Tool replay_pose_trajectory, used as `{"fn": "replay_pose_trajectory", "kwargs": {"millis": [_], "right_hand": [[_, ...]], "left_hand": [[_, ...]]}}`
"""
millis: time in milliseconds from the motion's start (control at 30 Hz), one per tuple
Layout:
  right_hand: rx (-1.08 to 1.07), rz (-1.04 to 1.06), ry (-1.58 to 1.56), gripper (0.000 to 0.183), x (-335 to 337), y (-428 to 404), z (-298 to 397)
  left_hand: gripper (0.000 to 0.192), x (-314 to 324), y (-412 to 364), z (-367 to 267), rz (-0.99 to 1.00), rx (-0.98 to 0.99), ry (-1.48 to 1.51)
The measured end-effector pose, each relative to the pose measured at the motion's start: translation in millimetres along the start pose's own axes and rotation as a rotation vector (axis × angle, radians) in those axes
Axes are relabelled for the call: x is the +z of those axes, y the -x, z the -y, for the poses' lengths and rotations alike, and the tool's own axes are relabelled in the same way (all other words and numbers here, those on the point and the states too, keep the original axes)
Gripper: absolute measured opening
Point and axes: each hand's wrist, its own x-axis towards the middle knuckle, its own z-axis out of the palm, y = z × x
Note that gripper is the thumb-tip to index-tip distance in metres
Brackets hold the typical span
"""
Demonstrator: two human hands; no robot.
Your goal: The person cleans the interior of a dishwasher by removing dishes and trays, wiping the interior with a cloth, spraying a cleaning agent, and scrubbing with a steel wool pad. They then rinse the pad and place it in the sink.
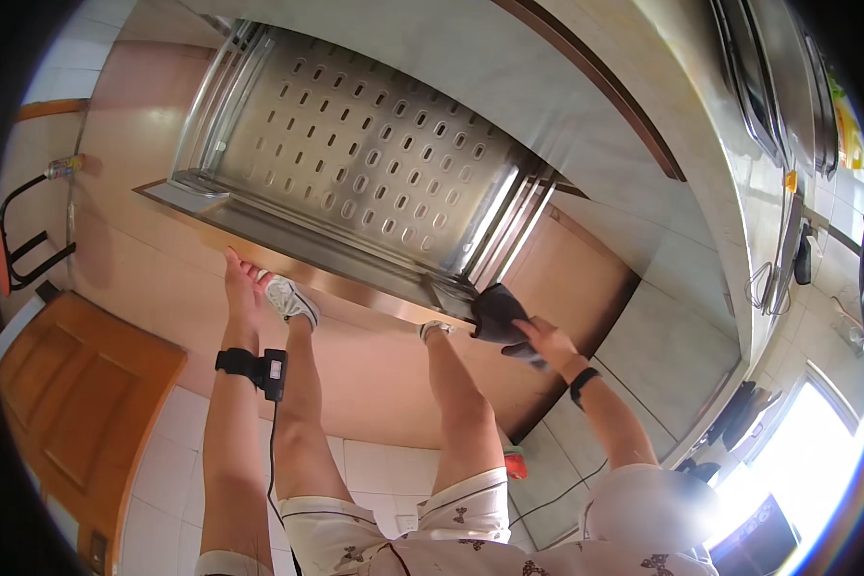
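Observation:
A metal pull-out drawer basket (366,162) with a slotted steel bottom and wire side rails stands open before me. My right hand (551,344) holds a dark cloth (499,315) against the right end of the drawer front (317,270). Part of the cloth hangs below my fingers. At the left part of the drawer front is my left hand (245,288), its fingertips at the panel's outer side. Whether those fingers grip the panel cannot be made out. A strap with a small black device (273,374) sits on my left wrist.
Cabinet fronts (662,302) run along the right, under a counter with trays (756,86) and utensils. A brown wooden door (79,389) and a black-legged stool (25,237) are at the left. A spray can (65,165) lies beyond the stool. My shoes (288,299) are close to the drawer.

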Motion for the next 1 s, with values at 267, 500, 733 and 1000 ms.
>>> {"fn": "replay_pose_trajectory", "kwargs": {"millis": [267,500,733,1000], "right_hand": [[0.359,-0.773,-0.262,0.061,-96.4,-119.0,-53.8],[0.229,-0.668,-0.079,0.041,3.8,-147.9,-28.8],[-0.052,-0.086,-0.132,0.050,36.4,-91.7,-5.6],[0.218,-0.619,0.369,0.048,-84.1,-193.4,-100.4]], "left_hand": [[0.068,6.8,5.3,0.8,-0.053,0.058,-0.018],[0.063,2.3,-4.6,3.7,-0.171,0.044,0.036],[0.059,-4.5,-6.0,7.5,-0.045,0.049,0.051],[0.045,15.0,5.3,-0.6,-0.058,0.087,0.038]]}}
